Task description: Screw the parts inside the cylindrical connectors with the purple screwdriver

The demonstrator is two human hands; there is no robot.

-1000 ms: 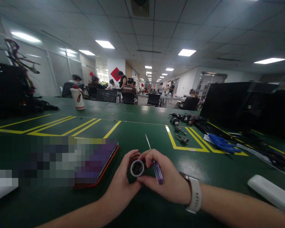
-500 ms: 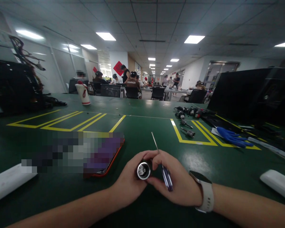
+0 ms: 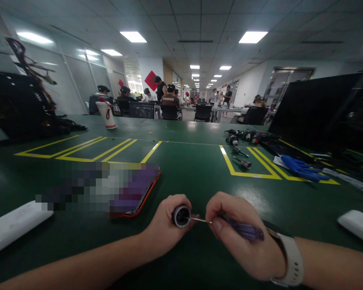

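Note:
My left hand point(image 3: 165, 227) is wrapped round a small dark cylindrical part point(image 3: 181, 216) whose open, silver-rimmed end faces me. My right hand point(image 3: 242, 237) is closed on a purple-handled screwdriver point(image 3: 245, 230). Its thin shaft points left and the tip sits in the open end of the part. Both hands hover just above the green table point(image 3: 199, 177), near its front edge. A watch with a pale strap sits on my right wrist.
A tablet in an orange case point(image 3: 133, 193) lies left of my hands. White flat objects lie at far left point(image 3: 15, 225) and far right point(image 3: 357, 225). A blue glove point(image 3: 302, 168), small metal parts point(image 3: 242, 161), dark monitors point(image 3: 320, 108) and a white cup point(image 3: 107, 114) lie farther off. People sit at desks behind.
My right hand has swung the screwdriver from upright to level and put its tip into the part's open end. The left hand kept hold of the part.

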